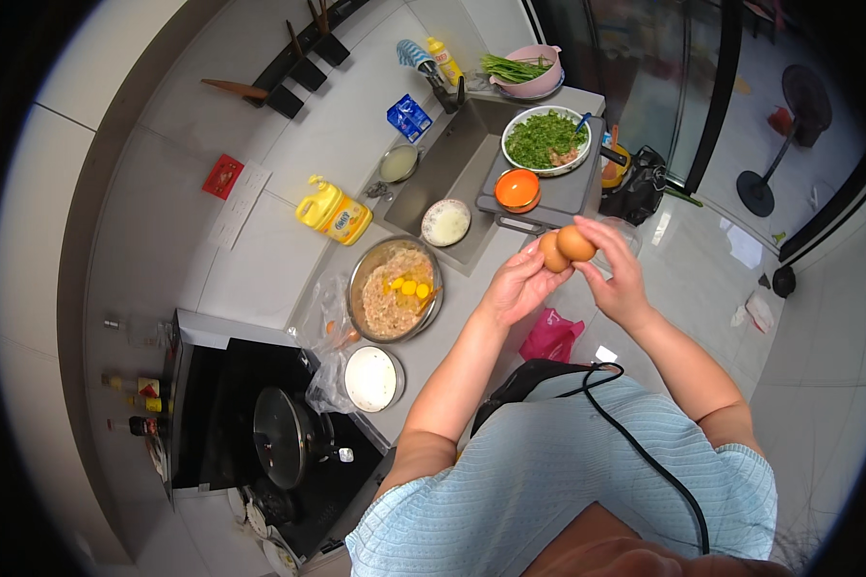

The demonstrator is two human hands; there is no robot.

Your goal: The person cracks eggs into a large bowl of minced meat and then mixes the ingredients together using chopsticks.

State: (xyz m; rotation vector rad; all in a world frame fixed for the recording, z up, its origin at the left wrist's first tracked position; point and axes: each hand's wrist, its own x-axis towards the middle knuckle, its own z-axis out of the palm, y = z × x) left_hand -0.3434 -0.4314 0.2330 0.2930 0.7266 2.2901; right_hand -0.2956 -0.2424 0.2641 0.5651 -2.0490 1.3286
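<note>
Two brown eggs touch each other in front of the body, past the counter's edge. My left hand (521, 283) holds one brown egg (553, 252). Fingers and thumb of my right hand (618, 278) grip the other brown egg (576, 244). To the left on the counter, a steel bowl (353, 268) contains minced meat (386, 306) with several raw yolks (408, 288) on top; what looks like a utensil rests at its side. Beside this bowl, brown eggs or eggshells (341, 332) lie partly under a clear plastic bag (325, 306). A round container (372, 379) with white contents stands nearby.
A sink (433, 177) holds a patterned bowl (446, 223). Beyond are a pan of chopped greens (546, 139), an orange bowl (517, 190) and a pink basin (541, 72). A yellow detergent bottle (334, 211) stands by the wall. A lidded pan (281, 438) sits on the black cooktop (353, 476).
</note>
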